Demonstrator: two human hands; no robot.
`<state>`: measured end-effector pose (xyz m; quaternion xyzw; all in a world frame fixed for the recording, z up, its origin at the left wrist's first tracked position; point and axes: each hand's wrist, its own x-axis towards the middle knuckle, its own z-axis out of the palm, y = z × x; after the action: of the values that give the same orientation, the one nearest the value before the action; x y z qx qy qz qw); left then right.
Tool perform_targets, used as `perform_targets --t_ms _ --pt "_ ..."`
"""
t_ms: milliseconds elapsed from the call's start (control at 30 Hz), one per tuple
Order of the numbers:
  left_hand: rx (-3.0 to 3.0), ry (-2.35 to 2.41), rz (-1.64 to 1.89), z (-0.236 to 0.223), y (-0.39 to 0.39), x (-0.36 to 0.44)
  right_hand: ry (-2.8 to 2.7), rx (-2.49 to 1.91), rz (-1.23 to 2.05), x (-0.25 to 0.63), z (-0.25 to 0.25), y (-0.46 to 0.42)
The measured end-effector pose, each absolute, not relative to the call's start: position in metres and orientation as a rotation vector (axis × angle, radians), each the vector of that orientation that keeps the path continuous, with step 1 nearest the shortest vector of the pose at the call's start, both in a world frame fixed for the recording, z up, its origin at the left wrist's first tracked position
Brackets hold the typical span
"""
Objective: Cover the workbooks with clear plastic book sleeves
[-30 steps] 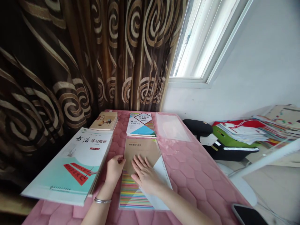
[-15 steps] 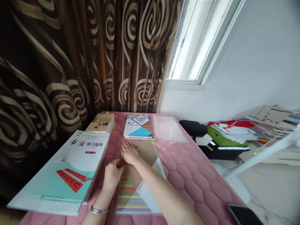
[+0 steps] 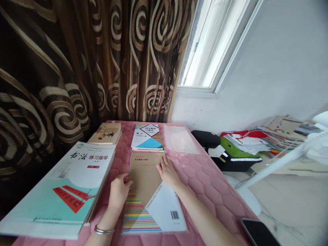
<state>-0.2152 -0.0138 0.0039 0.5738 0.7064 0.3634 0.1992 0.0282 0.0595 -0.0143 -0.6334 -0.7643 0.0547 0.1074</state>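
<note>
A book (image 3: 147, 174) with a brown, white and colour-striped cover, in a clear plastic jacket, lies flat on the pink quilted tabletop in front of me. My left hand (image 3: 119, 191), a silver bangle on its wrist, is at the book's left edge, thumb at the cover and fingers curled, gripping that edge. Lying flat near the book's upper right corner, my right hand (image 3: 167, 171) has its fingers stretched out. Just beyond the book sits a smaller stack topped by a maths book (image 3: 147, 136).
On the left are a stack with a calligraphy workbook (image 3: 58, 191) on top and a small brown book pile (image 3: 106, 133). A clear plastic sheet (image 3: 180, 138) lies at the back right. A phone (image 3: 258, 232) rests at the front right. Beyond stand a white lamp (image 3: 274, 171) and piled papers (image 3: 246, 141).
My right hand moved from the middle of the cover to its upper left corner, then across to the upper right. My left hand stayed at the left edge. The view shifted slightly.
</note>
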Motion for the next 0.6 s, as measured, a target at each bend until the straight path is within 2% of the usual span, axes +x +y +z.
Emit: perform_targets --t_ms 167,433,600 --pt "1.587 1.936 1.051 0.003 -0.014 -0.214 -2.277 -1.899 0.145 0.021 -0.013 0.049" --pt "1.641 1.814 1.056 0.003 -0.011 -0.189 -2.308 -2.009 0.096 0.057 -0.009 0.031" --pt "1.634 1.826 1.037 0.004 -0.009 -0.188 -2.345 -1.943 0.191 0.013 -0.001 0.053"
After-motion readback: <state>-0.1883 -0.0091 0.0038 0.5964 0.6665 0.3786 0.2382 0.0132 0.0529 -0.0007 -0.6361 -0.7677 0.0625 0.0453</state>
